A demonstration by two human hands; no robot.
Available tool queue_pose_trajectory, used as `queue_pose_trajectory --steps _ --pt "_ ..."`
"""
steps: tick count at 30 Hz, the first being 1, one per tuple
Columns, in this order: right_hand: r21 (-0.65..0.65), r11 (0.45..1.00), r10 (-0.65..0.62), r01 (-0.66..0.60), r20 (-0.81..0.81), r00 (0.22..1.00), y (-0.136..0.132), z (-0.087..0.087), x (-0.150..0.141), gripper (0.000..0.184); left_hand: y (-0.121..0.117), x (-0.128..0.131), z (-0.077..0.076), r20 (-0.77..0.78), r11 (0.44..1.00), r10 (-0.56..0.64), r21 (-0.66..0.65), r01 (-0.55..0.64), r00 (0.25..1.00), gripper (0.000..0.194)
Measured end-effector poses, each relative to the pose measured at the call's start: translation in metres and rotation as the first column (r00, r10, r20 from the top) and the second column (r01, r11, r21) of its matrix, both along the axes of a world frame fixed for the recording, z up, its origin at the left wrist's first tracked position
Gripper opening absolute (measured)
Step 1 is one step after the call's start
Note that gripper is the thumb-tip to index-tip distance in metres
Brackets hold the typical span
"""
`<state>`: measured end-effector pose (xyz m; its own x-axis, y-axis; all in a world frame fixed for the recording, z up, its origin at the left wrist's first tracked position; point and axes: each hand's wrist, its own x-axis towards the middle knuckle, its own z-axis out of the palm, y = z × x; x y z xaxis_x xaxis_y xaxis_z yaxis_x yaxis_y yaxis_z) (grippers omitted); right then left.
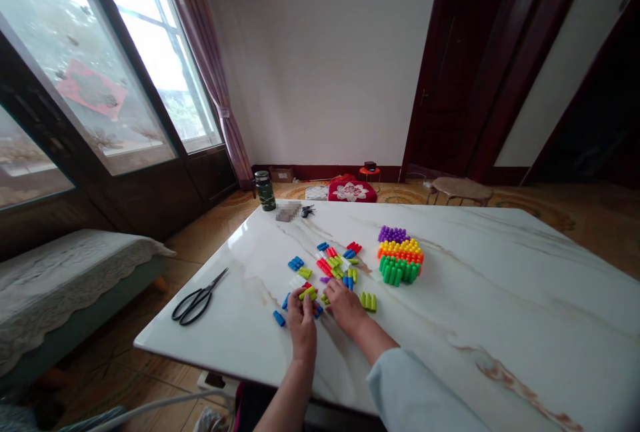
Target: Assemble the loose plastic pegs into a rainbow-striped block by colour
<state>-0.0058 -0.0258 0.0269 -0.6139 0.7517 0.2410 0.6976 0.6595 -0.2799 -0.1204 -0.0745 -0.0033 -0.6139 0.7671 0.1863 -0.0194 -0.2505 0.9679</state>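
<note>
My left hand [302, 325] is closed around a joined row of yellow-green plastic pegs [309, 293], held just above the table. Close beside it, my right hand [345, 305] reaches down with bent fingers, its fingertips at a small yellow-green peg [325, 299]. Loose pegs in blue, red, white and yellow-green [334, 264] lie scattered beyond both hands. A blue peg piece [279, 318] sits left of my left hand. To the right of my right hand stands a row of yellow-green pegs [369, 302]. Fingers and palms partly hide the pieces beneath them.
Sorted blocks of purple [393, 235], yellow, orange and green pegs [399, 272] stand farther right on the marble-patterned table [500, 299]. Black scissors [199, 299] lie at the left. A camouflage flask [265, 192] and keys [307, 211] are by the far edge.
</note>
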Motion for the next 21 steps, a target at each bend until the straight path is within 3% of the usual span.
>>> queue_pose_trajectory --steps 3,6,8,10,12,14,16,21 --pt "0.018 0.993 -0.117 0.119 -0.081 0.990 -0.008 -0.011 0.011 0.022 0.000 0.001 -0.001 0.072 0.989 -0.149 0.006 0.149 0.986 0.040" --pt "-0.010 0.980 -0.190 0.201 -0.375 0.907 -0.020 -0.028 0.025 0.031 0.002 0.007 -0.001 0.160 0.953 -0.301 0.022 0.302 0.940 0.044" --pt "-0.126 0.962 -0.266 0.242 -0.630 0.729 -0.028 -0.038 0.033 0.034 0.005 0.012 -0.001 0.222 0.920 -0.383 0.010 0.391 0.897 0.048" --pt "-0.339 0.908 -0.416 0.246 -0.793 0.445 -0.035 -0.044 0.039 0.038 0.008 0.017 -0.002 0.265 0.893 -0.429 -0.022 0.451 0.863 0.052" --pt "-0.523 0.833 -0.551 0.183 -0.814 0.182 -0.039 -0.046 0.042 0.043 0.011 0.019 -0.003 0.273 0.882 -0.437 -0.056 0.468 0.857 0.055" --pt "-0.589 0.800 -0.597 0.114 -0.800 0.051 -0.040 -0.045 0.042 0.044 0.013 0.020 -0.004 0.246 0.881 -0.437 -0.078 0.467 0.865 0.056" --pt "-0.593 0.802 -0.597 0.075 -0.800 0.054 -0.041 -0.042 0.041 0.042 0.012 0.021 -0.006 0.198 0.873 -0.451 -0.102 0.476 0.870 0.055" --pt "-0.553 0.832 -0.548 0.050 -0.804 0.230 -0.040 -0.044 0.037 0.037 0.008 0.023 -0.007 0.101 0.842 -0.499 -0.176 0.509 0.861 0.050"
